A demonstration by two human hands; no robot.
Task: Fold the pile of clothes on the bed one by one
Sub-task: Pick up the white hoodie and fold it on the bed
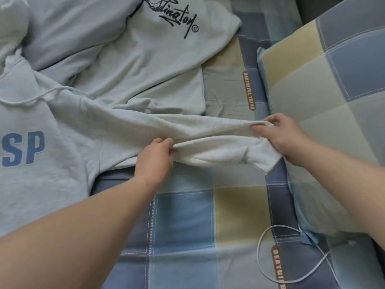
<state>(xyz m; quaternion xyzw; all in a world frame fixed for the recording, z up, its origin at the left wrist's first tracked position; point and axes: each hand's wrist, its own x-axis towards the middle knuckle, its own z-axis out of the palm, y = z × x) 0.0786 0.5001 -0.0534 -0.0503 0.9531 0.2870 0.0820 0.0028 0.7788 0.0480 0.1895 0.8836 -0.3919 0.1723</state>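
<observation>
Checked bed point(187, 215): my L hand point(154, 161) & R hand point(279, 138) pinch hoodie point(41, 163) sleeve point(208, 130); nothing folded yet, script-print top point(145, 59) waiting.

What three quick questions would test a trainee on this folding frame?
1. True or false: the left hand and the right hand both have a grip on the sleeve of the hoodie.
2. What lies loose on the sheet, below the pillow? A: a belt. B: a white cord. C: a sock.
3. Fill in: the blue letters visible on the hoodie read ___.

Key: 1 true; 2 B; 3 SP.
</observation>
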